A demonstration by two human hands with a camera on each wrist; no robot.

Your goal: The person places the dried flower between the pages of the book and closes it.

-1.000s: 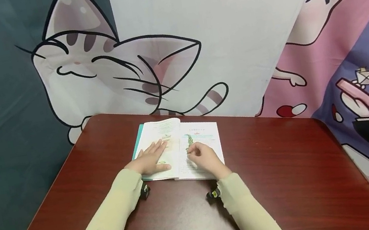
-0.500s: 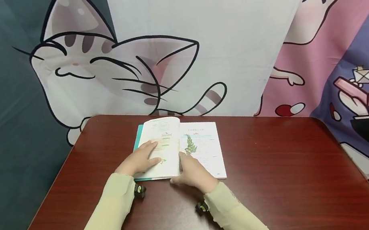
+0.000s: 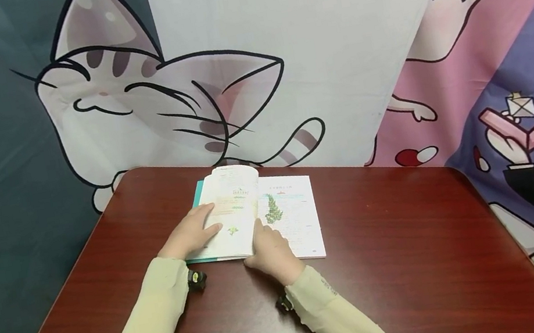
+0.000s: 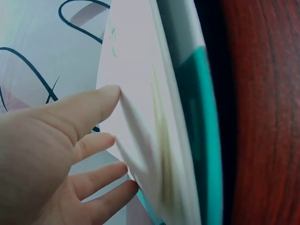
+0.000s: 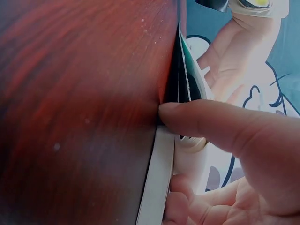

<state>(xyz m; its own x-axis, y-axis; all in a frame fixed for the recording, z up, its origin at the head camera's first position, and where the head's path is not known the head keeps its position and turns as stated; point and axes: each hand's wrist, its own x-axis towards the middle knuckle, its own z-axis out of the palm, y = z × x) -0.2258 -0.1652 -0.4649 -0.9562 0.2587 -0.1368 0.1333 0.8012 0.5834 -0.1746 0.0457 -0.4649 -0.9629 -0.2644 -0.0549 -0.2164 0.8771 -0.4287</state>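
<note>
An open book (image 3: pixel 297 237) with white pages, a green plant picture on the right page and a teal cover edge lies on the table. My left hand (image 3: pixel 185 233) rests on the left page, fingers fairly straight; in the left wrist view its thumb (image 4: pixel 105 97) and fingertips touch the paper. At the centre fold, my right hand (image 3: pixel 271 248) grips the book by its lower edge. The right wrist view shows the right thumb (image 5: pixel 187 115) at the bottom edge by the spine, with curled fingers (image 5: pixel 180 204) on the page side. The left-hand pages bow up toward the fold.
The brown wooden table (image 3: pixel 408 249) extends on all sides of the book. Behind it hangs a cloth backdrop (image 3: pixel 332 49) printed with a cartoon cat and figures. Both wrists carry small black cameras.
My right hand has moved from the right page down and left to the book's lower edge at the fold. My left hand has slid left and down on the left page.
</note>
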